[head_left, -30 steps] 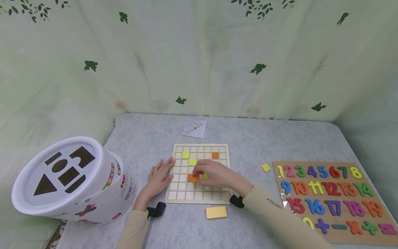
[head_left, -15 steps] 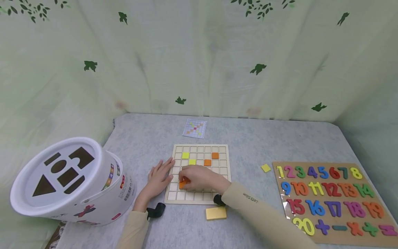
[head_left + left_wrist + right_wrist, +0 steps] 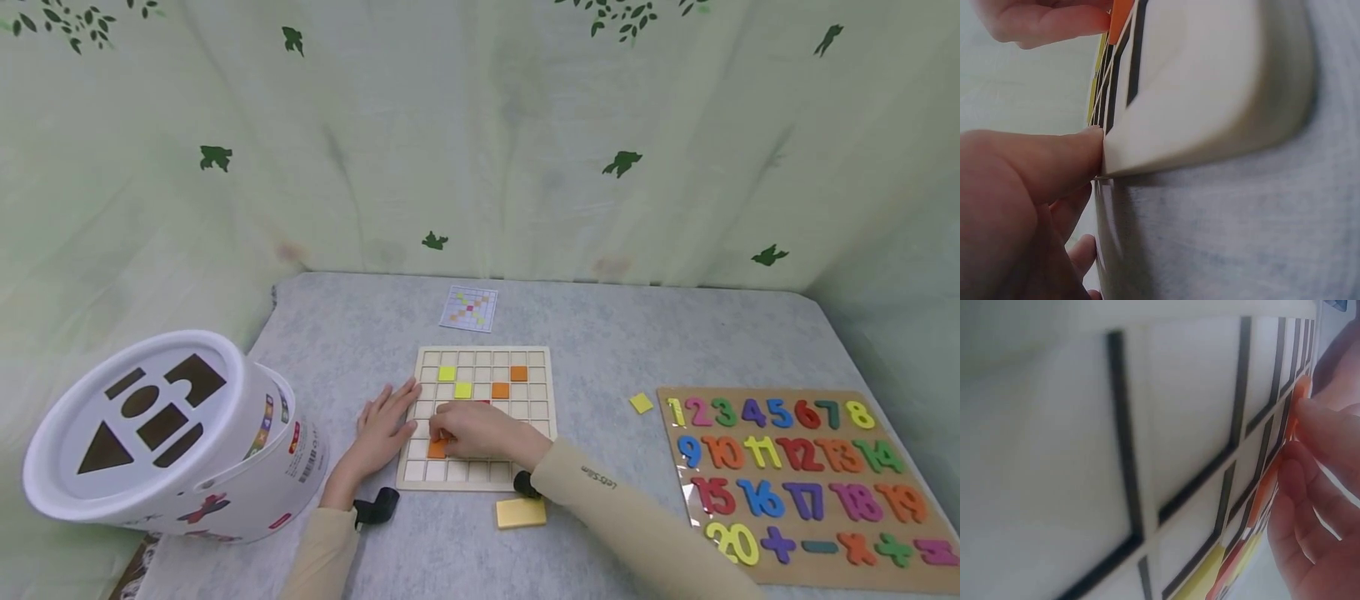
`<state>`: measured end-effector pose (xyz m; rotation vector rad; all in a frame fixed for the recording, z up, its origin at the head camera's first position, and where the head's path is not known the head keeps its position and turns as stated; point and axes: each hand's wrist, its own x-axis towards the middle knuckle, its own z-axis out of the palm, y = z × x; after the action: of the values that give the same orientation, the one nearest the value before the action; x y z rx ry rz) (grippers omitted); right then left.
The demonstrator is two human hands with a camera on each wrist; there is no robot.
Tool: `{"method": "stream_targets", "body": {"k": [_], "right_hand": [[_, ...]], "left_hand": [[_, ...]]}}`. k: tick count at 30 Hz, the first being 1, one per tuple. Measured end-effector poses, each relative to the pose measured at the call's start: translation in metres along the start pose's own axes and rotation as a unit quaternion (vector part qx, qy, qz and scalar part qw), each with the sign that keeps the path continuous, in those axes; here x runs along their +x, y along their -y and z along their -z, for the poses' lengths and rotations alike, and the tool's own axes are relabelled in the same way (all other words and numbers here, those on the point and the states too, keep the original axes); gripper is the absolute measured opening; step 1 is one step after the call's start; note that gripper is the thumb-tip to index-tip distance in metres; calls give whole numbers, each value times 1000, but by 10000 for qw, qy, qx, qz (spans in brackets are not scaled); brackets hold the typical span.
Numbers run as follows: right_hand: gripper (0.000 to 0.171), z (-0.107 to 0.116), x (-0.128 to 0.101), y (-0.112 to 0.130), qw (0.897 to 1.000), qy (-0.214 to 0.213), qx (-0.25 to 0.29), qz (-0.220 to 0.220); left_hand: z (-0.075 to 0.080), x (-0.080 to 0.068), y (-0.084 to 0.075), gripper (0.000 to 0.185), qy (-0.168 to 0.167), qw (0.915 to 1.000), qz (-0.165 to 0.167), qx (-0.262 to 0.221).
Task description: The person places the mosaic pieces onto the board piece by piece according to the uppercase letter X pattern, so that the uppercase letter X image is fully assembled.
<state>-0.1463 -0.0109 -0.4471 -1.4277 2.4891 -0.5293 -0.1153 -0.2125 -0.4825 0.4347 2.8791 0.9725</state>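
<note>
A white shape-sorter bucket (image 3: 161, 433) lies opposite the number puzzle (image 3: 810, 483).

Soft even light, blurry wrist close-ups

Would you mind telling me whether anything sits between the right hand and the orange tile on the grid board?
Nothing visible: the right hand already touches the orange tile on the board.
</note>
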Motion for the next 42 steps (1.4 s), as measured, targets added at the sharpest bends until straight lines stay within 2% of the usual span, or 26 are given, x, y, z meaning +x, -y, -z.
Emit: {"method": "stream_targets", "body": {"k": [4,8,14,19,23,27,31,34,39,42], "right_hand": [[12,1,-2,-1,10000,16,18,90],[15,3,-6,0,9994,202,-45,284],[17,5,-14,-1,9995,211,13,238],[21,4,-18,-2,9981,294,-74,529],[23,3,-19,-3,9986,277,-74,446],[22,6,-23,-6,9991,198,153,337],[22,17,-35,-14,9986,-2,521,93],[22,29,-53,-27,9953,-205,876,-354],[21,46,-103,-57,9792,-803,1427,-1199],[21,53,-138,-76,9700,-1168,1391,-1618]], "left_hand": [[-1,0,2,52,-30,10000,33,49],[-1,0,2,52,-36,9999,42,89],[-1,1,2,52,-10,10000,23,25],[-1,0,1,52,5,10000,30,20],[-1,1,0,52,5,10000,30,16],[-1,1,0,51,-29,10000,33,-19],[-3,2,0,51,-75,10000,9,-47],[-3,2,-1,51,-80,10000,26,-46],[-3,2,-1,51,-89,9999,28,-40],[-3,1,0,51,-108,9999,0,-21]]}}
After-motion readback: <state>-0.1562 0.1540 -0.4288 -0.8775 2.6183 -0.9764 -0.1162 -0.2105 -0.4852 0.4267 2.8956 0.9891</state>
